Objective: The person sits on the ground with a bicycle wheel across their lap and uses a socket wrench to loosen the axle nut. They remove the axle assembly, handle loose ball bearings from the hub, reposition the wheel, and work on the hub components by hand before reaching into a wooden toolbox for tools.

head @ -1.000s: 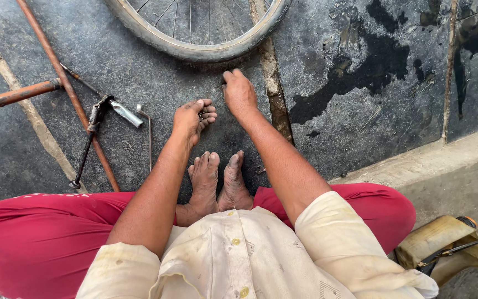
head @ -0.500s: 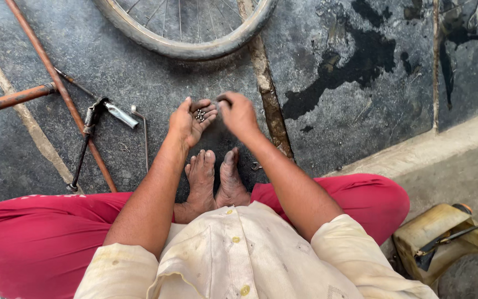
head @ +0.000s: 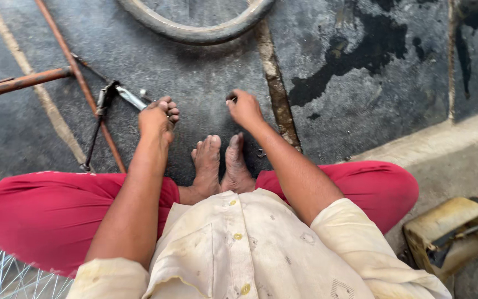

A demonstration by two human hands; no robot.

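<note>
I sit cross-legged on dark ground, my bare feet (head: 220, 161) together in front of me. My left hand (head: 159, 118) hovers above the ground to the left of my feet, its fingers curled shut over the small metal parts seen in its palm a moment ago; they are hidden now. My right hand (head: 245, 108) is beyond my right foot, thumb and fingers pinched on a small dark piece (head: 232, 99). The two hands are apart, about a hand's width between them.
A bicycle tyre (head: 195, 32) lies ahead at the top. Rusty frame tubes (head: 26, 82) and a thin metal bracket (head: 121, 94) lie to the left. Loose wheel spokes (head: 6, 277) show bottom left. A worn yellowish container (head: 450, 231) sits on the raised concrete kerb (head: 443, 141) at right.
Half a second ago both hands met over the metal parts in the left palm. They have since drawn apart, the left to the left, the right staying near the feet.
</note>
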